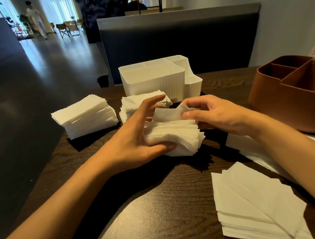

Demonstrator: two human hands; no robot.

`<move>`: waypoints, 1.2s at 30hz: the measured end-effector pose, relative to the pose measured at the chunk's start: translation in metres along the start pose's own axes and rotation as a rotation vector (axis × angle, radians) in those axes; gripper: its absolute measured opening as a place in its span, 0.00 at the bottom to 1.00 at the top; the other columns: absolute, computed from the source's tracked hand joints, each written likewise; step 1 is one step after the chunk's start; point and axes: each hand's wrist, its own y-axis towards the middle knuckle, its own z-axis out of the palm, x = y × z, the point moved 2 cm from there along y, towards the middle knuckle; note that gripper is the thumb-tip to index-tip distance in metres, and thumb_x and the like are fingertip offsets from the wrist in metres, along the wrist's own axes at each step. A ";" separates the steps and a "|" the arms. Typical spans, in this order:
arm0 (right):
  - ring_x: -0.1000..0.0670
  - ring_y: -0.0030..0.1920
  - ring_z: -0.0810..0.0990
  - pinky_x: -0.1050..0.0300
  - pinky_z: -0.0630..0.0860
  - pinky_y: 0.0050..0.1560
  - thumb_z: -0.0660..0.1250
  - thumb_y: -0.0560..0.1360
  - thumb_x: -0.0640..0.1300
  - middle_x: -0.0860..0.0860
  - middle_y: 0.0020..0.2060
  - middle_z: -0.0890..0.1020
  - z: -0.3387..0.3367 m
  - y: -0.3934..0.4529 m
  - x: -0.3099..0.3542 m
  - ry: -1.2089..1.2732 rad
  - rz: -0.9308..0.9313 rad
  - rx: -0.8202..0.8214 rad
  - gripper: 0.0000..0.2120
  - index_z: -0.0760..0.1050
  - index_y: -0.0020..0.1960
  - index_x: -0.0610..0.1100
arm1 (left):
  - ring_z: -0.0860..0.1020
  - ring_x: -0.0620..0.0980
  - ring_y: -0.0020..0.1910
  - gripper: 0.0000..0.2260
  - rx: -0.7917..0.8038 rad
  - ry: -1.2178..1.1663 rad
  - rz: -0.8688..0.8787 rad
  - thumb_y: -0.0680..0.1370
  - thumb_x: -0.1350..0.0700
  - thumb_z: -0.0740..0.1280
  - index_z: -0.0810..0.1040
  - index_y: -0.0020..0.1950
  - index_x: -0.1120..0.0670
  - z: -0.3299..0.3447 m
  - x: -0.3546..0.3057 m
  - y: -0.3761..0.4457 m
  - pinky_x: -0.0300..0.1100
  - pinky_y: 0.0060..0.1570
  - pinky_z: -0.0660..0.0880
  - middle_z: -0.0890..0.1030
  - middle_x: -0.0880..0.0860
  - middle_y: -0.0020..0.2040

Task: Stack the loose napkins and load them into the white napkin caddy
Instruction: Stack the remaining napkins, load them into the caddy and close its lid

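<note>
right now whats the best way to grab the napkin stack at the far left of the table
Judging by its shape, take the far-left napkin stack across its two long flat sides, coming down from above with thumb on one side and fingers on the other. It stands free on the table, apart from the next pile, so both sides are open. Its edges are slightly fanned, so a low, firm squeeze should keep sheets from slipping.

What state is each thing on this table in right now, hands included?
White caddy: upright, looks empty.
Brown caddy: upright, looks empty.
Held stack: gripped by left hand.
Single napkin: pinched by right hand.
Left pile: resting, untouched.
Near pile: fanned, untidy.
</note>
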 end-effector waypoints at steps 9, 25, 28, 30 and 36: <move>0.58 0.57 0.81 0.57 0.73 0.63 0.61 0.77 0.62 0.61 0.53 0.85 0.005 -0.001 0.007 0.016 -0.017 -0.058 0.16 0.83 0.57 0.58 | 0.72 0.40 0.72 0.35 -0.020 0.126 0.127 0.76 0.50 0.77 0.64 0.79 0.40 -0.001 -0.006 0.000 0.48 0.72 0.71 0.72 0.39 0.73; 0.45 0.53 0.82 0.53 0.82 0.53 0.62 0.82 0.43 0.47 0.49 0.85 0.008 0.003 0.004 0.519 0.028 -0.093 0.12 0.86 0.51 0.46 | 0.78 0.44 0.63 0.23 -0.089 0.093 0.091 0.76 0.48 0.76 0.73 0.67 0.49 -0.007 0.004 0.002 0.46 0.62 0.78 0.78 0.42 0.66; 0.46 0.53 0.83 0.52 0.83 0.53 0.65 0.79 0.43 0.46 0.50 0.84 0.006 0.004 0.002 0.511 0.002 -0.066 0.09 0.83 0.54 0.42 | 0.78 0.47 0.64 0.19 -0.092 0.035 0.069 0.77 0.46 0.74 0.73 0.65 0.49 -0.006 0.003 0.003 0.48 0.61 0.79 0.78 0.44 0.65; 0.47 0.53 0.84 0.55 0.83 0.50 0.66 0.77 0.45 0.47 0.50 0.85 0.007 0.003 0.002 0.528 0.002 -0.046 0.11 0.83 0.54 0.41 | 0.78 0.46 0.64 0.19 -0.111 0.060 0.080 0.78 0.45 0.73 0.74 0.65 0.49 -0.006 0.003 0.003 0.49 0.61 0.79 0.78 0.44 0.64; 0.46 0.58 0.84 0.58 0.83 0.53 0.65 0.78 0.46 0.45 0.55 0.86 0.012 0.004 0.001 0.523 0.039 -0.037 0.15 0.81 0.61 0.41 | 0.77 0.44 0.66 0.23 -0.083 0.136 0.115 0.78 0.45 0.74 0.73 0.70 0.48 -0.005 0.000 0.003 0.49 0.63 0.77 0.77 0.42 0.66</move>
